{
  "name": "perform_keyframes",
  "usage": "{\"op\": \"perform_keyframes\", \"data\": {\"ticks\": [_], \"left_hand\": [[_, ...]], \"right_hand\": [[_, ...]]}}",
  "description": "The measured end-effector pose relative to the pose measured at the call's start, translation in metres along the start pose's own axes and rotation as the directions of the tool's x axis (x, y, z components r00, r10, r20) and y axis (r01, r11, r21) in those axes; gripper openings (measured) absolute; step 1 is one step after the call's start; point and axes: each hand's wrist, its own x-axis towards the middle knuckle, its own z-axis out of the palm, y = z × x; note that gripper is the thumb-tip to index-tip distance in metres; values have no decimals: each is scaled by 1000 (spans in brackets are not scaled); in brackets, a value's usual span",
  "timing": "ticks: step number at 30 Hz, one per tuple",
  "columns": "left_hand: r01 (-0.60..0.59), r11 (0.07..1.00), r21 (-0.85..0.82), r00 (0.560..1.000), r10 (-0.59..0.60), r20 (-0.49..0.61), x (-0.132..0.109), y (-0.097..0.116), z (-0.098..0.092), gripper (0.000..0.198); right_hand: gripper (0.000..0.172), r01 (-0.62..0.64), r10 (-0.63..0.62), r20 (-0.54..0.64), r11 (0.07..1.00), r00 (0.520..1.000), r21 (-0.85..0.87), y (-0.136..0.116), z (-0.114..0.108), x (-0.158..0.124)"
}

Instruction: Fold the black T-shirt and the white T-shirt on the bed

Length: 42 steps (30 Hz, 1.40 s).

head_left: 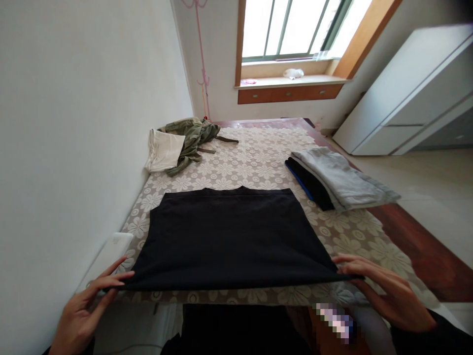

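The person is leaning over a bed (258, 153) that is wearing a pale cover with a flower pattern, and a dark garment (229, 236) is lying spread flat across its near half. The left hand (83, 308) is pinching the garment's near left corner between thumb and fingers, while the right hand (384, 291) is gripping the near right corner, lifting the front edge slightly off the cover. A white flat device (107, 259) is lying just beside the left corner, against the white wall (74, 123). Farther back, an olive garment (194, 138) is sitting crumpled, touching a white folded cloth (164, 150). On the right, a folded pile of clothes (332, 182) is resting near the bed's edge. A window (295, 27) is letting in daylight above a wooden sill (291, 81), a pink coat stand (202, 59) is standing in the corner, and a white wardrobe (414, 93) is standing on the right.
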Motion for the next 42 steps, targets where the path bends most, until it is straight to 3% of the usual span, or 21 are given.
{"op": "perform_keyframes", "data": {"ticks": [3,5,8,11,15,18,22,25,27,33,36,39,42], "left_hand": [[100,995,-26,993,-102,-56,-2,19,4,30],[102,995,5,991,-101,-88,14,30,7,29],[55,985,166,981,-23,-191,62,44,17,32],[71,936,346,975,8,-223,126,57,37,37],[89,852,516,993,-39,-107,197,60,71,28],[102,803,587,994,-101,-34,224,51,91,21],[119,767,631,991,-128,-32,229,34,104,23],[127,745,655,991,-127,-48,224,27,108,30],[126,736,665,991,-127,-48,222,25,108,33],[117,732,671,988,-157,0,226,27,105,31],[128,743,657,984,-180,12,223,29,99,40],[21,751,659,999,-44,19,208,35,95,61],[-246,702,668,969,196,151,181,53,110,60]], "right_hand": [[11,-101,105,-31,990,994,94,-8,-8,5],[10,-198,214,-72,963,974,184,-10,-12,25],[26,-387,406,-67,901,911,198,4,-11,78],[44,-505,516,-50,851,855,145,37,2,140],[25,-557,558,-4,829,830,53,81,33,200],[13,-614,614,18,790,789,-11,99,55,216],[20,-616,614,53,787,787,25,112,65,207],[35,-585,580,82,801,811,125,119,66,194],[37,-579,578,66,794,814,188,122,68,189],[38,-631,643,46,732,764,255,126,78,190],[41,-649,655,29,739,755,181,122,74,189],[46,-553,550,-96,833,829,0,94,68,187],[42,-308,294,-116,942,949,-130,35,78,195]]}}
